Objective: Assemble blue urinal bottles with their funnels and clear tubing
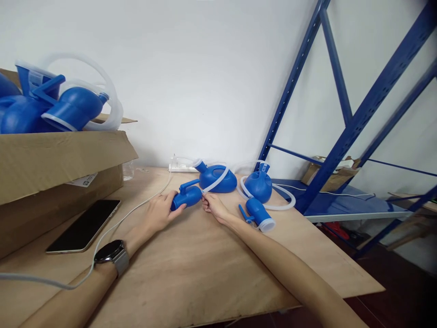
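My left hand [163, 207] is wrapped round the wide end of a blue urinal funnel [188, 196] with a lever handle on top. At the funnel's narrow end, my right hand [215, 206] pinches the end of a whitish hose [218, 180]; the fingers hide the joint itself. Just behind them stands a blue urinal bottle [223, 182] with a built-in handle, the hose crossing in front of it. A second blue bottle [258, 186] stands to the right, its hose [288, 205] looped round it. Before that bottle lies another blue funnel [257, 213] with a white rim.
On the left, a cardboard box [61, 157] is heaped with blue urinal parts [77, 107] and coiled hose. A phone [85, 225] lies beside it. A white cable [133, 209] runs under my left wrist area from a power strip [182, 168]. Blue shelving [341, 150] stands right.
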Demonstrator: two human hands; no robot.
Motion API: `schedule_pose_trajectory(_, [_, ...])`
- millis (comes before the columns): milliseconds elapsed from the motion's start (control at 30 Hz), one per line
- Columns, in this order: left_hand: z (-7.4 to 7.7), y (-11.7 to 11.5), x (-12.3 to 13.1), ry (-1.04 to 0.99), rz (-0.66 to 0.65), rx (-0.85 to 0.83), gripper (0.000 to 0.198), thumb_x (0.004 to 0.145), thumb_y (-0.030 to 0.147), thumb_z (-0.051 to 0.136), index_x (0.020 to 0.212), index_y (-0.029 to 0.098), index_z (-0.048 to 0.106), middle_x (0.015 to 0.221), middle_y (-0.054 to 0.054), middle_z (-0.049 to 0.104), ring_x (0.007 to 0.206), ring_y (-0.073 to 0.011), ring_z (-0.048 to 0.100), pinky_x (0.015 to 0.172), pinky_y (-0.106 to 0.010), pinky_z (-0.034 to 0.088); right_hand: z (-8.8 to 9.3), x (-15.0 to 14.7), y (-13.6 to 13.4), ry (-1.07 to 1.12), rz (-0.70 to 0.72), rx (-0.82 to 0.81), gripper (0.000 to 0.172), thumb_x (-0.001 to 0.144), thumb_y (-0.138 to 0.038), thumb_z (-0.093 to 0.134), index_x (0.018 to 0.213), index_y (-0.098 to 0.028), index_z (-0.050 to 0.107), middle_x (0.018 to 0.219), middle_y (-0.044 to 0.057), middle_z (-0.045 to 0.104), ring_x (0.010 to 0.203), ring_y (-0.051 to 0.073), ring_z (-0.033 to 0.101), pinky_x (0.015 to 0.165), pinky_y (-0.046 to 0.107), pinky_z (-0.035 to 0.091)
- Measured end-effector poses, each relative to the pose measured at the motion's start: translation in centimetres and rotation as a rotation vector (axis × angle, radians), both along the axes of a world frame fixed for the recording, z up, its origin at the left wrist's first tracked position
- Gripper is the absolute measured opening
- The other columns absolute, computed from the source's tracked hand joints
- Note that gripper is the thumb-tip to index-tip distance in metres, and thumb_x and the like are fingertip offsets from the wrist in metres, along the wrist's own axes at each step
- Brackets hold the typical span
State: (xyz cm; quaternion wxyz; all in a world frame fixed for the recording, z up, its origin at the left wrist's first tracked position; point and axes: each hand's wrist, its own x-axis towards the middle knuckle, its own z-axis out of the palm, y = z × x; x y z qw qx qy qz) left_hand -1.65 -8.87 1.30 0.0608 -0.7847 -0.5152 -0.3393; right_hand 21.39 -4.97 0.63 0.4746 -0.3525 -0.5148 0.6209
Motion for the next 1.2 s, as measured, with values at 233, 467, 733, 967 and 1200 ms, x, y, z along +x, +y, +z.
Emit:
schedule_pose_trajectory(233, [1.0,-0.6,0.0,-0.238,-0.05,-0.135,0.044,0.094,0.06,0.044,0.107,0.022,0.06,0.08,-0.003,0.069,0.069,-0.0233,0.063,0.067,-0.033,0.045,-0.2,0.0,-0.2,0.004,-0.043,0.115,0.044,0.076,-0.058,0.076,0.072,-0.021,0.052,0.064,-0.006,0.039,0.055,0.009,0.032,0.049,0.024,0.019])
schedule_pose_trajectory(467, [0.9,-0.5,0.9,-0.404,-0.1,-0.2,0.046,0.09,0.062,0.049,0.105,0.021,0.061,0.086,-0.002,0.067,0.075,-0.0219,0.06,0.071,-0.032,0.046,-0.9,-0.7,0.1,0.058,-0.164,0.144,0.042,0.079,-0.056,0.072,0.07,-0.022,0.048,0.066,-0.005,0.04,0.055,0.01,0.032,0.049,0.024,0.025])
schedule_pose_trajectory(733, [0.9,-0.4,-0.4,-0.428,-0.136,-0.26,0.044,0.089,0.061,0.051,0.103,0.021,0.064,0.093,-0.003,0.07,0.081,-0.022,0.062,0.075,-0.032,0.048,-0.1,2.7,2.8,0.175,-0.341,0.086,0.043,0.086,-0.06,0.063,0.073,-0.025,0.04,0.062,-0.004,0.04,0.055,0.015,0.043,0.051,0.027,0.037])
schedule_pose_trajectory(967, [0.2,-0.1,-0.4,-0.32,-0.09,-0.152,0.052,0.089,0.061,0.055,0.121,0.021,0.06,0.098,-0.005,0.073,0.077,-0.0227,0.066,0.074,-0.035,0.052,-0.3,1.1,1.4,0.212,-0.117,-0.049,0.043,0.086,-0.068,0.062,0.091,-0.025,0.056,0.096,0.007,0.07,0.089,0.023,0.069,0.073,0.036,0.056])
schedule_pose_trajectory(1200, [-0.7,-0.4,0.4,-0.086,-0.185,-0.032,0.056,0.09,0.052,0.053,0.135,0.019,0.053,0.127,-0.015,0.07,0.107,-0.0329,0.069,0.091,-0.042,0.053,0.2,0.2,1.8,0.413,-0.273,-0.068,0.039,0.092,-0.053,0.065,0.074,-0.026,0.044,0.052,-0.007,0.04,0.049,0.014,0.047,0.054,0.028,0.047])
